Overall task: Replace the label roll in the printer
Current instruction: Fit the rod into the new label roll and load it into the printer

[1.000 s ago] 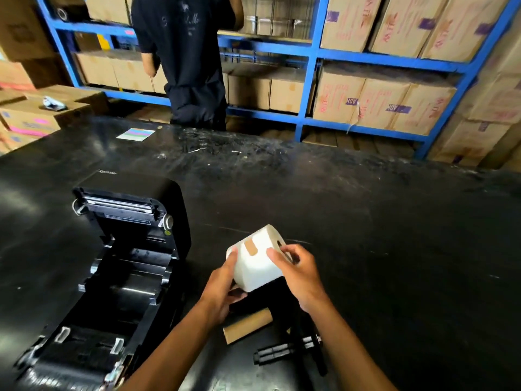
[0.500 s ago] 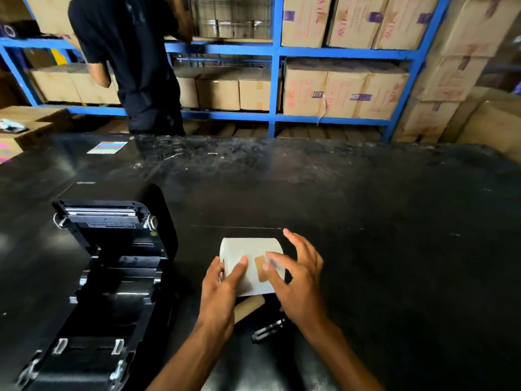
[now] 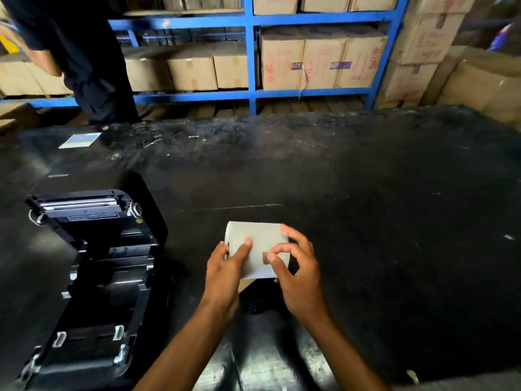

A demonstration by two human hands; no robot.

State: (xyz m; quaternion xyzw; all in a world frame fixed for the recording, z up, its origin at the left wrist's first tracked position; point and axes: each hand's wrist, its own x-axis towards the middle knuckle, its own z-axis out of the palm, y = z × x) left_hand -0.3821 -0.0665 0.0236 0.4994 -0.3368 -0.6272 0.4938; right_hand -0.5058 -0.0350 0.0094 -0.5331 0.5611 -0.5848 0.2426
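Over black table, left hand grips roll; right fingers pinch tape, likely peeling next, before loading printer.

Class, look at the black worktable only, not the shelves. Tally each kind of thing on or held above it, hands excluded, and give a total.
Label printer, lid open: 1
White label roll, held by left hand and right hand: 1
Striped colour card: 1
Total: 3
Something brown and something black lie under the hands, too hidden to count.
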